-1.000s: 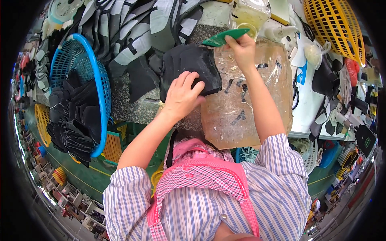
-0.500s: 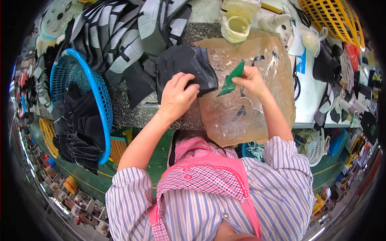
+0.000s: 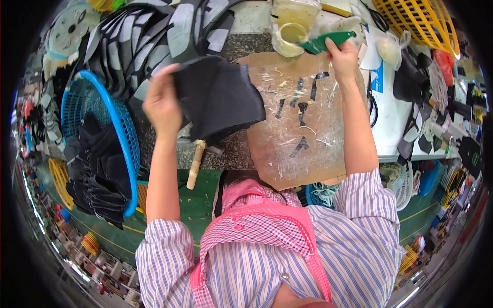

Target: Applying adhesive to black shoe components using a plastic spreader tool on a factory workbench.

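Note:
My left hand (image 3: pixel 163 105), somewhat blurred, is at the left edge of a black sheet piece (image 3: pixel 218 97), its fingers closed on that edge. The sheet is tilted above the speckled worktop, with further black layers partly hidden beneath it. My right hand (image 3: pixel 343 59) grips a flat green scraper (image 3: pixel 331 41). The scraper's tip reaches the mouth of a glue-smeared, pale yellow pot (image 3: pixel 292 36). Below the pot lies a stained cardboard sheet (image 3: pixel 282 149) marked with strips of black tape and dried glue.
A blue basket (image 3: pixel 132 154) of black pieces stands at the left. Grey-and-black cut pieces (image 3: pixel 182 31) overlap at the back left. A wooden handle (image 3: pixel 195 167) sticks out over the front edge. At the back right are a yellow basket (image 3: pixel 421 23) and a knotted plastic bag (image 3: pixel 389 50).
My right hand has carried the scraper up from the cardboard to the pot. My left hand has moved left and up; the black pieces have shifted left, and the wooden handle has come into view.

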